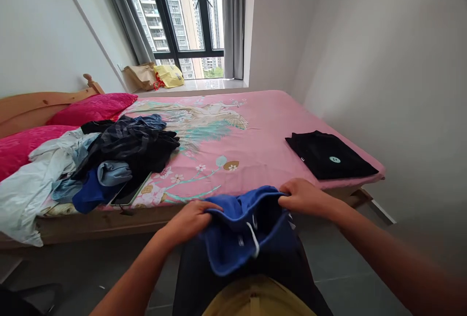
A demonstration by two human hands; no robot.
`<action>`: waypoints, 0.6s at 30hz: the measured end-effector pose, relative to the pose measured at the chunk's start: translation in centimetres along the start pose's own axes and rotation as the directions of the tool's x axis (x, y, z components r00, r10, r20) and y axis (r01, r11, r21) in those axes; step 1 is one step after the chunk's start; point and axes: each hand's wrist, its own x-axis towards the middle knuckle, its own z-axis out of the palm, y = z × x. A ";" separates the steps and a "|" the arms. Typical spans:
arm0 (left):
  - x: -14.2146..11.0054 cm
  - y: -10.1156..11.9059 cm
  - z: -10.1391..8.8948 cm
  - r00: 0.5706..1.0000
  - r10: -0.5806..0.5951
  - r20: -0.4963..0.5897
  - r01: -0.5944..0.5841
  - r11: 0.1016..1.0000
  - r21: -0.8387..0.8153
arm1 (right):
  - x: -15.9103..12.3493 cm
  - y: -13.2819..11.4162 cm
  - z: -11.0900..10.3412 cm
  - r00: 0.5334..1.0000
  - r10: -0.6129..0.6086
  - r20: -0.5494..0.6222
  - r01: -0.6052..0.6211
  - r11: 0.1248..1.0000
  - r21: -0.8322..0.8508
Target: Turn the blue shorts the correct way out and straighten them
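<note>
Both hands, left hand [191, 219] and right hand [302, 197], fingers clamped on blue shorts [248, 231] waistband, lower centre. Soft, light, floppy; best gripped at waistband corners.

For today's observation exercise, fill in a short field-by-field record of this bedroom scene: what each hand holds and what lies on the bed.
Left hand: grips the left edge of the blue shorts
Right hand: grips the right edge of the same waistband
Shorts detail: white drawstring hanging at the front
Bed: pink floral cover
Bed, left side: unfolded clothes pile, pink pillows
Bed, right side: folded black garment lying flat
Windowsill: paper bags
</note>
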 end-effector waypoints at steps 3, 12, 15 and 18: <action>0.8 -1.0 0.9 0.995 -0.047 0.083 0.035 0.989 0.147 | 0.7 0.6 1.1 0.988 0.100 -0.120 -0.122 0.973 -0.196; -0.7 0.1 1.8 0.995 -0.062 -0.079 0.072 0.987 0.142 | 0.5 0.9 2.9 0.972 0.112 -0.205 -0.165 0.951 -0.261; -1.2 1.0 2.6 0.990 -0.052 -0.132 0.064 0.994 0.089 | -0.4 -0.5 3.3 0.954 0.051 -0.296 -0.113 0.973 -0.199; -1.4 1.8 3.3 0.987 -0.060 -0.150 0.066 0.997 0.032 | -1.2 -2.6 4.1 0.957 -0.037 -0.287 0.001 0.993 -0.122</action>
